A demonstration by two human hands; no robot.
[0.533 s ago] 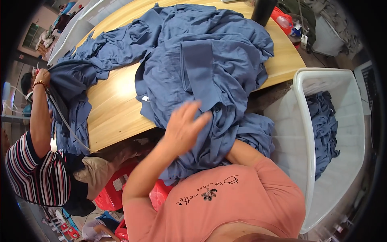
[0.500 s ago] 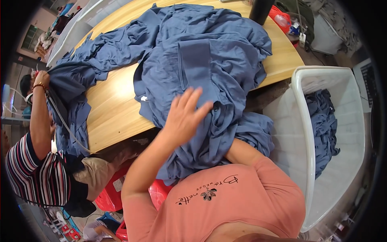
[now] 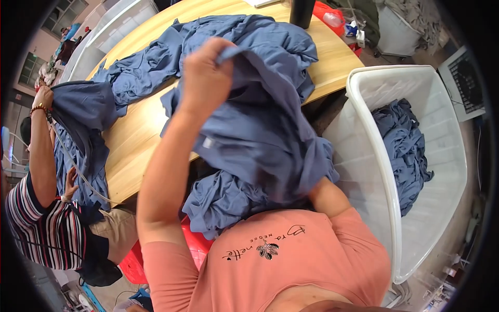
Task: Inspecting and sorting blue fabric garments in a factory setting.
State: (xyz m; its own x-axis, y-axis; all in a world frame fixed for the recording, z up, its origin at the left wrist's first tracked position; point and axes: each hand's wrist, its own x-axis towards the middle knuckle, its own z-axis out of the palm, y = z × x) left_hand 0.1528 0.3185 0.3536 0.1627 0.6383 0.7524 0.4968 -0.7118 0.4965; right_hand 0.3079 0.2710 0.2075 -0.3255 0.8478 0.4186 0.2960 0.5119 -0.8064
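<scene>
My left hand (image 3: 208,70) is raised over the table's near side, its fingers closed on the edge of a blue shirt (image 3: 254,122). The shirt hangs open below it, and a small white label (image 3: 209,142) shows on the cloth. My right forearm (image 3: 331,197) runs into the shirt's lower right part; the cloth hides that hand, so its fingers cannot be seen. More blue cloth (image 3: 223,200) lies bunched on my lap under the shirt. Behind it a long heap of blue garments (image 3: 148,70) stretches along the table (image 3: 132,143).
At my right stands a big white plastic bin (image 3: 442,218) with blue garments (image 3: 403,156) inside. A dark post (image 3: 301,13) rises at the table's far right. On the left a person in a striped shirt (image 3: 44,223) holds up blue cloth (image 3: 86,104). Red stools (image 3: 132,262) stand below.
My left hand has gone from lying spread on the shirt to gripping its edge and lifting it up and away from me. The cloth has swung open. My view has shifted slightly.
</scene>
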